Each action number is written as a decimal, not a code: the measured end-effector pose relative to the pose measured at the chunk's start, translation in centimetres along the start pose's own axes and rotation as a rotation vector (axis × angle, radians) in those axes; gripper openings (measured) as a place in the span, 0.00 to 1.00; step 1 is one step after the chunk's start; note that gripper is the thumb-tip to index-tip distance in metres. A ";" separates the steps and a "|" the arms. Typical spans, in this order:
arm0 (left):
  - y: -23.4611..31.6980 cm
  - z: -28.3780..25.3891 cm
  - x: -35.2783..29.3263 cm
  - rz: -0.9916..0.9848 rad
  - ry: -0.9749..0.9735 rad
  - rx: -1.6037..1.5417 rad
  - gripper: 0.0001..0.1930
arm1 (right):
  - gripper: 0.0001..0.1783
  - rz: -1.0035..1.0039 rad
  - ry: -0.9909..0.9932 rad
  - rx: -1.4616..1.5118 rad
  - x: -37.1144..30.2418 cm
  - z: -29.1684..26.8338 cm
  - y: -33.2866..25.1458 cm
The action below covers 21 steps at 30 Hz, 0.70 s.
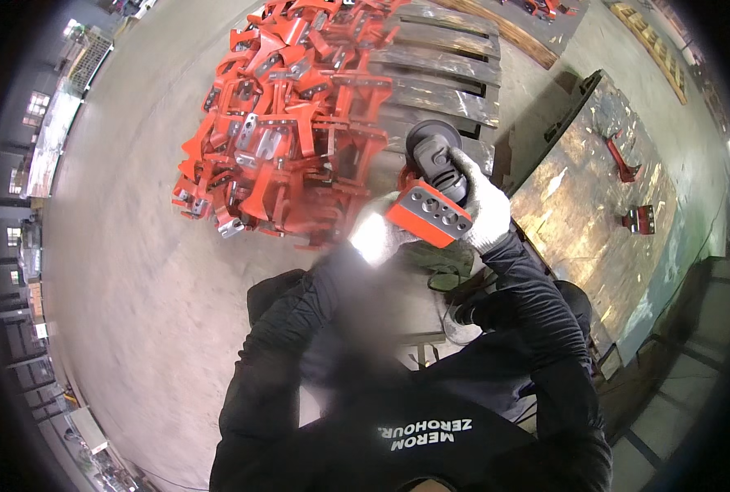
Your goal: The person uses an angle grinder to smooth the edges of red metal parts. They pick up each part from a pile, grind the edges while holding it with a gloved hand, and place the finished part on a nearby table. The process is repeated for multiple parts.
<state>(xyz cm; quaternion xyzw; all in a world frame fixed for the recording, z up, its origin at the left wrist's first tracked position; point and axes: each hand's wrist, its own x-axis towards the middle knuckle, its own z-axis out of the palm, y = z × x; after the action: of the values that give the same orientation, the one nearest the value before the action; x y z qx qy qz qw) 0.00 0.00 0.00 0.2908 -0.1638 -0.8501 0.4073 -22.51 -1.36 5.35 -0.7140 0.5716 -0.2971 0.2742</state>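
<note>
White work gloves cover both hands. My right hand [486, 209] is wrapped round the body of a dark grey angle grinder [440, 168], whose round disc end points away from me, toward the pallet. My left hand [377, 233] grips a red metal bracket [422, 223] by its left side; bright glare and a blur hide most of those fingers. The bracket's bare grey face, with several round holes, is turned up. It lies just below the grinder, in front of my right hand; whether the two touch, I cannot tell.
Many red metal brackets [299, 123] are heaped at the far left of a worn wooden pallet [438, 57]. To the right, a scuffed tabletop [578, 197] bears a red-handled tool [621, 158] and a small red and dark part [639, 220]. Grey concrete floor [135, 246] stretches left.
</note>
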 end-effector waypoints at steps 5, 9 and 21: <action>-0.3 0.9 0.1 -0.065 0.056 -0.105 0.21 | 0.50 -0.043 0.007 -0.051 -0.7 0.0 0.0; 0.9 0.2 -0.1 -0.032 0.079 -0.112 0.21 | 0.49 -0.026 0.024 -0.090 -0.5 1.0 0.4; 1.5 0.4 -0.8 0.046 0.038 -0.035 0.20 | 0.44 0.011 0.042 -0.081 -0.7 0.9 -0.5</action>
<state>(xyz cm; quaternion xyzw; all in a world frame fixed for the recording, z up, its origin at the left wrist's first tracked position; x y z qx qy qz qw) 1.05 -0.24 1.36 0.2960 -0.1477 -0.8375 0.4350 -21.66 -0.56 5.05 -0.7149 0.5928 -0.2870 0.2346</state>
